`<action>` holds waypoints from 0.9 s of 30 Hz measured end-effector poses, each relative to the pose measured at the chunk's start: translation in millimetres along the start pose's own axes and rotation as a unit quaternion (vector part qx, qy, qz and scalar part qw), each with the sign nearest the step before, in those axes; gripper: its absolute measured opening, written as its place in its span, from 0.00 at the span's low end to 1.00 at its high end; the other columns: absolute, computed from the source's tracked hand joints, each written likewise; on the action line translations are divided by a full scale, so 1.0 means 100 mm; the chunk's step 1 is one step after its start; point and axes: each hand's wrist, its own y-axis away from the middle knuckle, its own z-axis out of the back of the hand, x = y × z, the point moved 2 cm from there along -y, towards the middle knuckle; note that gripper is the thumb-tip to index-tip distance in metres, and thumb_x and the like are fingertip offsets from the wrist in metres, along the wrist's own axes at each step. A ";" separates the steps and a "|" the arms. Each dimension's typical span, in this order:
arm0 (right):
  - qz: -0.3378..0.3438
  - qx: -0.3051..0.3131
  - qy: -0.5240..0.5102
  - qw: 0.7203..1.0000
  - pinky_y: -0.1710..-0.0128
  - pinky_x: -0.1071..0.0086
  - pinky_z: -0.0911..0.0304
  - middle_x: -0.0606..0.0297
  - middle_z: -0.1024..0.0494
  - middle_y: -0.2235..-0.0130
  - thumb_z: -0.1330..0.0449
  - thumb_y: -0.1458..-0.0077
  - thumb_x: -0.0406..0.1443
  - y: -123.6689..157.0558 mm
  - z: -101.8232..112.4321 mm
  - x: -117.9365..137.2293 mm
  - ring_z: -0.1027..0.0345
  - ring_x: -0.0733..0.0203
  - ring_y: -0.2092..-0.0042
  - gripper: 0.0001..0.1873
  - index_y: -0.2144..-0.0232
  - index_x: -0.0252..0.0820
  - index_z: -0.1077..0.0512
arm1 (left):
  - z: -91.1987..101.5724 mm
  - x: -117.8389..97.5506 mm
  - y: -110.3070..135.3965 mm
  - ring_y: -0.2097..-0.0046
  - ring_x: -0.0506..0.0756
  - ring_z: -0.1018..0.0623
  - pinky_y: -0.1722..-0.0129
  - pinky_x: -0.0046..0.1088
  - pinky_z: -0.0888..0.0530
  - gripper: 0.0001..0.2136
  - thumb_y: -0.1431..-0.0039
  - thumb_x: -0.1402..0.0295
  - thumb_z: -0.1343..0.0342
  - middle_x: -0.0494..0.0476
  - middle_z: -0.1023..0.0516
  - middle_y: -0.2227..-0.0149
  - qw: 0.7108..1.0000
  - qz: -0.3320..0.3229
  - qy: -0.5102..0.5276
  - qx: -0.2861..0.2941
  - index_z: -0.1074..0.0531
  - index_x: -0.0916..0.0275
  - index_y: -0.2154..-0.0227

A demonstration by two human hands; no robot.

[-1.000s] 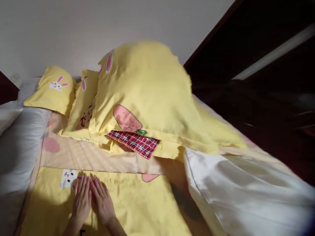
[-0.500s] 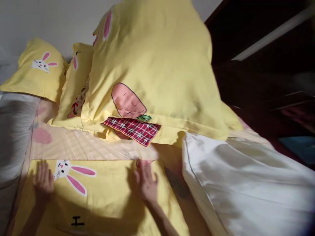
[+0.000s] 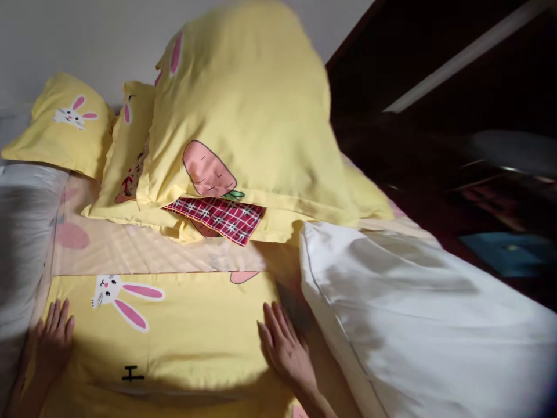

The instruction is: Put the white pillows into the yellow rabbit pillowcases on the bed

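Flat yellow rabbit-print cotton-like fabric point(image 3: 204, 325) on a peach-coloured printed sheet point(image 3: 130, 252), between two open hands.
Left hand point(image 3: 54, 337) palm down at the fabric's left edge, right hand point(image 3: 289, 351) likewise at the right edge, fingers extended; strip of sheet between the straight far edge and a large yellow carrot-print pillow point(image 3: 261, 116); narrow gap at right before smooth white bedding point(image 3: 413, 325); black sideways H-like letter point(image 3: 131, 373) left of the fabric's centre.

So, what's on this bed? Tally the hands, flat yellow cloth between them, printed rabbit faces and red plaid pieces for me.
Left hand and right hand: 2
Flat yellow cloth: 1
Rabbit faces, on small pillow and flat cloth: 2
Red plaid piece: 1
Total: 6
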 end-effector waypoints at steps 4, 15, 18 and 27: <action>0.090 -0.005 -0.084 0.992 0.38 0.46 0.47 0.51 0.44 0.32 0.56 0.34 0.38 0.29 -0.10 1.31 0.50 0.45 0.32 0.36 0.30 0.44 0.67 | 0.03 -1.08 0.26 0.30 0.60 0.43 0.33 0.51 0.46 0.33 0.35 0.68 0.55 0.62 0.41 0.32 0.994 -0.090 0.064 -0.027 0.62 0.56 0.31; 0.031 0.022 -0.002 0.999 0.39 0.47 0.46 0.52 0.39 0.34 0.57 0.34 0.44 0.44 0.06 0.21 0.46 0.47 0.33 0.29 0.34 0.42 0.44 | -0.01 -0.19 0.47 0.32 0.62 0.39 0.37 0.52 0.40 0.27 0.32 0.61 0.61 0.65 0.40 0.33 0.999 0.005 0.040 0.024 0.51 0.57 0.32; 0.018 0.023 -0.001 1.000 0.46 0.52 0.38 0.52 0.32 0.38 0.57 0.35 0.44 0.81 0.31 -0.31 0.39 0.47 0.37 0.26 0.41 0.42 0.32 | 0.19 0.22 0.92 0.34 0.61 0.35 0.39 0.48 0.35 0.27 0.35 0.62 0.55 0.64 0.32 0.37 0.998 -0.016 0.049 -0.029 0.47 0.55 0.33; 0.178 0.148 -0.145 0.962 0.53 0.58 0.36 0.58 0.20 0.52 0.53 0.34 0.36 1.18 0.40 1.03 0.29 0.51 0.51 0.18 0.55 0.49 0.24 | 0.34 -0.69 1.26 0.52 0.55 0.22 0.51 0.36 0.29 0.14 0.34 0.64 0.55 0.56 0.19 0.55 0.972 -0.133 0.138 0.133 0.24 0.53 0.55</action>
